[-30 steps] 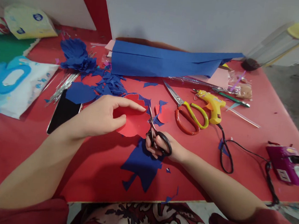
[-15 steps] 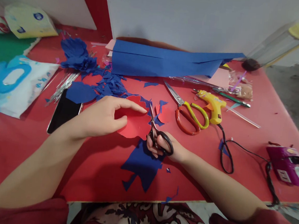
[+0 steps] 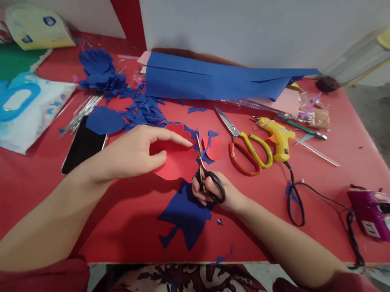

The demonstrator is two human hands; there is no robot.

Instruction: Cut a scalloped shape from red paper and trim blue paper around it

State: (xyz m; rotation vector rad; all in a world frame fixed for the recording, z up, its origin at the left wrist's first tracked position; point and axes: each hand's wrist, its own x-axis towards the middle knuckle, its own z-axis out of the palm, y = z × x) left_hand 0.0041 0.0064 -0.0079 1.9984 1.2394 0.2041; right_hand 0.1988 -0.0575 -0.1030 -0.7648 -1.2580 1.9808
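Note:
My left hand (image 3: 144, 150) grips a piece of red paper (image 3: 177, 159) with a wavy cut edge, its thumb and forefinger on the near face. In my right hand (image 3: 212, 188) are small black-handled scissors (image 3: 217, 186), fingers through the loops. Their blades point away from me and meet the paper's right edge, slightly apart. Under the hands lies a blue paper offcut (image 3: 187, 215). Just beyond the blades rest a red paper scrap (image 3: 217, 147) and small blue scraps (image 3: 209, 158).
Larger scissors (image 3: 248, 152) and a yellow glue gun (image 3: 278, 137) lie to the right, its cord running towards a purple box (image 3: 377, 214). At left are a phone (image 3: 85, 146), wire stems (image 3: 85, 110) and a wipes pack (image 3: 25, 110). Folded blue paper (image 3: 217, 80) stands behind.
Both hands, the red paper and the scissors stay almost in place. Only very slight shifts of the paper and blades show.

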